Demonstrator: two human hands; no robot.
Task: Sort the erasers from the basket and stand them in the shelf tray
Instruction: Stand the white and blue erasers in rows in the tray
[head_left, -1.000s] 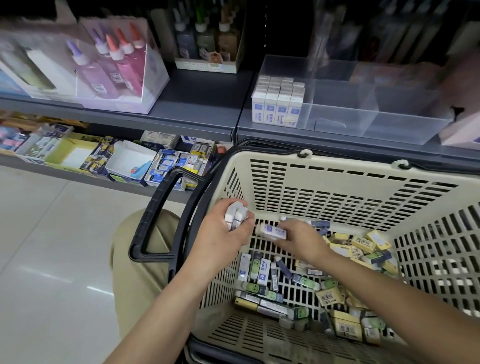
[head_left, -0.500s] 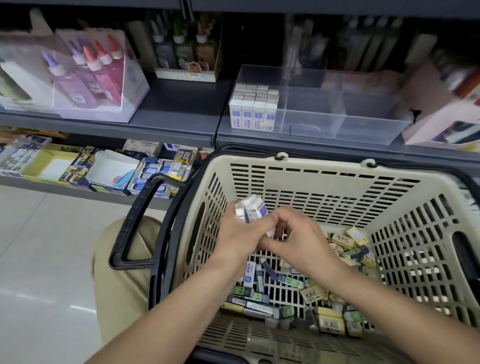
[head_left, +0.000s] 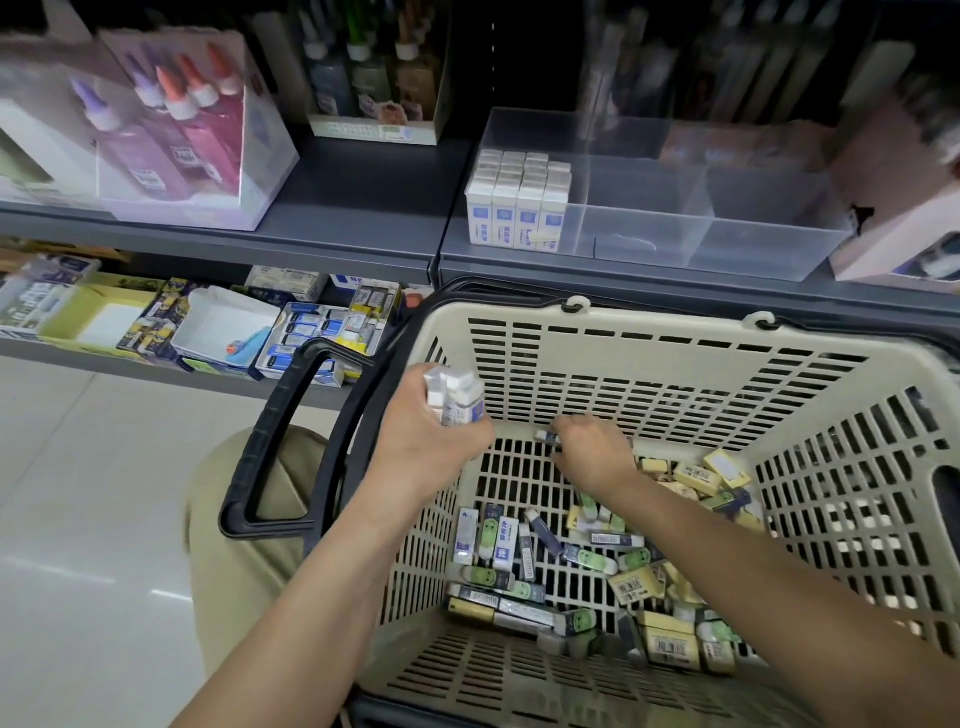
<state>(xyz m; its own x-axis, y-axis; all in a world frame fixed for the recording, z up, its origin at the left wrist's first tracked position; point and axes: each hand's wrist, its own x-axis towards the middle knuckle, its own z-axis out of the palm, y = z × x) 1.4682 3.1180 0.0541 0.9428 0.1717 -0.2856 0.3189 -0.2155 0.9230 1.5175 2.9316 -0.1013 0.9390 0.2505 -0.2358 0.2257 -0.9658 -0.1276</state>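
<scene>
Now, above the basket (head_left: 675, 332), left hand (head_left: 428, 441) grips several white erasers (head_left: 457, 397); right hand (head_left: 592, 457) pinches a single eraser (head_left: 548, 436); the crowded bundle may slip.

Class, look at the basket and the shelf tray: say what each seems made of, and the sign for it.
Basket: likely moulded plastic, matte beige, judging by its slotted walls. Shelf tray: seemingly clear hard plastic, glossy; the erasers show through its wall.

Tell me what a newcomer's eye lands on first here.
The big beige basket fills the foreground, loose erasers heaped on its floor. Over its left wall the left hand grips a bunch of white erasers; behind, more stand in the clear shelf tray's left compartment.
</scene>
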